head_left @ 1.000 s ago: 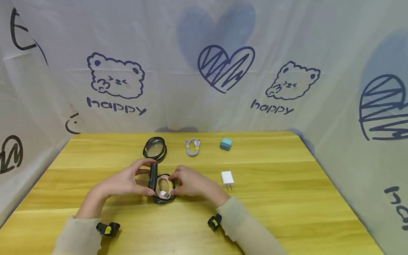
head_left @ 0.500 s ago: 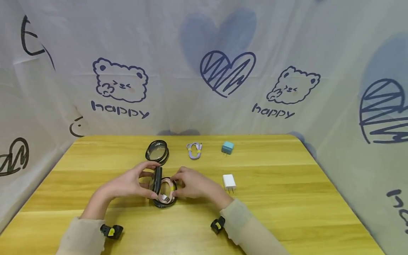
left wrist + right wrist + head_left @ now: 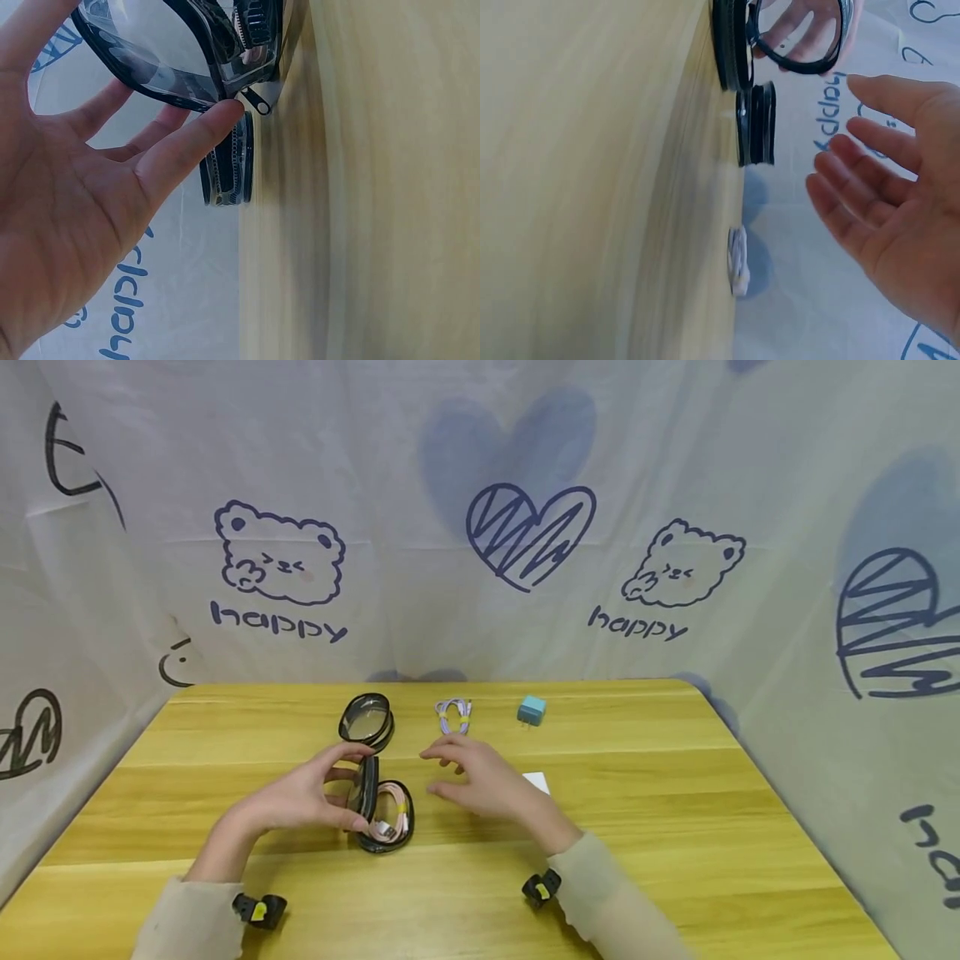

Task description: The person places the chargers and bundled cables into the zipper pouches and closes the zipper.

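Note:
My left hand [image 3: 300,797] holds the raised lid [image 3: 368,789] of a round clear zip case with black edging, thumb and fingers on its rim. In the left wrist view, the thumb presses the lid [image 3: 157,45] near a dangling zipper pull [image 3: 256,101]. A coiled pink charging cable [image 3: 392,789] with a yellow tie and a white plug lies in the case's base [image 3: 409,827]. To the right of the case, my right hand [image 3: 483,781] hovers above the table with bent, spread fingers. The right wrist view shows this hand [image 3: 900,195] holding nothing.
A second, closed clear case [image 3: 367,718] sits just behind the left hand. Farther right are a coiled purple cable [image 3: 453,714] and a blue charger plug [image 3: 532,708]. A white charger plug [image 3: 536,780] is partly hidden by the right hand. Cloth hangs behind the wooden table [image 3: 637,827].
My right hand has let go of the pink cable and moved right and up, away from the case. The cable stays in the base. My left hand keeps holding the lid upright.

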The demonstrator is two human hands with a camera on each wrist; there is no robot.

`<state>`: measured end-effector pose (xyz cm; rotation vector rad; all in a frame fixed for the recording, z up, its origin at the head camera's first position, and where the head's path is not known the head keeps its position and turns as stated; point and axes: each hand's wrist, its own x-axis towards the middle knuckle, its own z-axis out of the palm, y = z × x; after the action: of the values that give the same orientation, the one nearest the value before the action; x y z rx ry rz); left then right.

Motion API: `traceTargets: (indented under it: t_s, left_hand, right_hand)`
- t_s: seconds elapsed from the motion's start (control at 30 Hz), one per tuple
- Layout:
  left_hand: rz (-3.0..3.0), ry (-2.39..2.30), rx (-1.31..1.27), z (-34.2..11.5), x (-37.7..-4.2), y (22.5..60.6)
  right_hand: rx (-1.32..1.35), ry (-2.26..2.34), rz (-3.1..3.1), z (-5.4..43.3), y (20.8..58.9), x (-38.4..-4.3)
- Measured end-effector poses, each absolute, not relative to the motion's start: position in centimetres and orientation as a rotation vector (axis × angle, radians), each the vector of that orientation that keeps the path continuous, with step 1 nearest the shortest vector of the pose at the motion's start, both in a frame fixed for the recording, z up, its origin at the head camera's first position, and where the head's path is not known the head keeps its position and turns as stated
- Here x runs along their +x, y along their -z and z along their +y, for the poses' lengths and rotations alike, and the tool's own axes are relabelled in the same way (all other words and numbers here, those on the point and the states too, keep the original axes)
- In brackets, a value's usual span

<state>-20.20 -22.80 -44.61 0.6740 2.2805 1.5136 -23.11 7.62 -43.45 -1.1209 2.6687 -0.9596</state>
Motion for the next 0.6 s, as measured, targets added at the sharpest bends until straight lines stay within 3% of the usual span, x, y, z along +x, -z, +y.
traceTargets:
  t_s: [0.6]
  left_hand:
    - [2.286, -1.508, 0.681, -22.7, -20.5, 44.9]
  right_hand:
    - [-1.075, 1.065, 2.797, 17.0, 44.5, -24.0]
